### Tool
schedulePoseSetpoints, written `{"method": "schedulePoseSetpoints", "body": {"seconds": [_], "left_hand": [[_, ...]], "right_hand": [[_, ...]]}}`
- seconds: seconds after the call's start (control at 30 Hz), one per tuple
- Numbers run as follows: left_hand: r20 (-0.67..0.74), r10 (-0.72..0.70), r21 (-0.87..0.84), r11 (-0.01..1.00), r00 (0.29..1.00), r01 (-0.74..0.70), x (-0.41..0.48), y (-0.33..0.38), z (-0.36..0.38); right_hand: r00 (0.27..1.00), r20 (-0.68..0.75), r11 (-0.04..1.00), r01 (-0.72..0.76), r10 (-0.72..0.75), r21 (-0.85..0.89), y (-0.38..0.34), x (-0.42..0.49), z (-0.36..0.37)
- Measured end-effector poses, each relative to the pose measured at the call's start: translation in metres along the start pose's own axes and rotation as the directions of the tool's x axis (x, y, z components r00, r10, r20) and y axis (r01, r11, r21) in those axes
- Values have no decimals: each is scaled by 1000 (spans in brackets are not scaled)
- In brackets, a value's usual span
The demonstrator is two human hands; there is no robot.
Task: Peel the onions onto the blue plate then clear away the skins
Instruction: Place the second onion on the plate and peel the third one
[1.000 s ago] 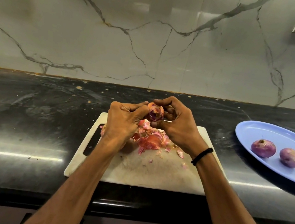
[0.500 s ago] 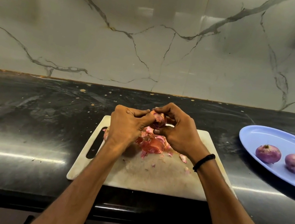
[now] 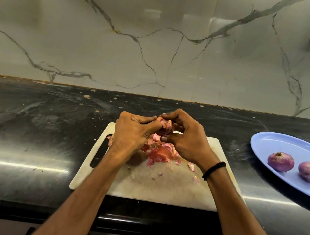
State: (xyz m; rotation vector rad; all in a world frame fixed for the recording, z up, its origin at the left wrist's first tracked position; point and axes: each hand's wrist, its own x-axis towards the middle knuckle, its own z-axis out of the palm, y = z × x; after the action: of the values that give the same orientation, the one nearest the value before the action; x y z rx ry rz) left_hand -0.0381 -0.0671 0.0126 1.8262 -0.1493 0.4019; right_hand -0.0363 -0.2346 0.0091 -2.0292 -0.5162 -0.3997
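Grey-veined white marble wall (image 3: 162, 46) behind, glossy black stone counter (image 3: 24, 125) below it. A pale rectangular plastic cutting board (image 3: 158, 186) sits centre and an oval blue plastic plate (image 3: 281, 146) sits right, well apart from the board. The plate carries two purple onions (image 3: 281, 162), which look peeled.

The left hand (image 3: 133, 132) and right hand (image 3: 187, 141) meet above the far edge of the board, both curled round a third small red onion (image 3: 165, 128). The left thumb pinches at its papery skin. The right fingers arch over the top, with the thumb under.

Versus a second ago the hands have barely shifted. The right fingertips have crept further over the onion, and less of it shows. The plate count is unchanged at two, so this peel is probably mid-way — not a drop-off yet.

A heap of pink-red skins (image 3: 161, 151) lies on the board under the hands, with a few flakes scattered nearer; clearing is not started.
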Motion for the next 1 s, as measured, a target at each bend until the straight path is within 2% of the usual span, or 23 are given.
{"method": "schedulePoseSetpoints", "body": {"seconds": [0.17, 0.33, 0.6, 0.87, 1.0], "left_hand": [[-20, -10, -68, 998, 1000, 9, 0, 0, -2], [26, -15, -152, 988, 1000, 19, -1, 1, 1], [-57, 54, -14, 998, 997, -55, 1, 0, -1], [-23, 140, -157, 977, 990, -142, -3, 3, 1], [-43, 178, -133, 974, 983, -182, -4, 4, 4]], "right_hand": [[1000, -23, 999, 9, -8, 40, -3, 0, -2], [1000, -12, 996, -11, 12, 92, -3, 0, -3], [1000, 16, 996, -20, 19, 87, 2, 2, 0], [999, -22, 990, -23, 26, 136, -1, 4, -3], [999, -46, 994, -10, 15, 113, -1, 4, -1]]}}
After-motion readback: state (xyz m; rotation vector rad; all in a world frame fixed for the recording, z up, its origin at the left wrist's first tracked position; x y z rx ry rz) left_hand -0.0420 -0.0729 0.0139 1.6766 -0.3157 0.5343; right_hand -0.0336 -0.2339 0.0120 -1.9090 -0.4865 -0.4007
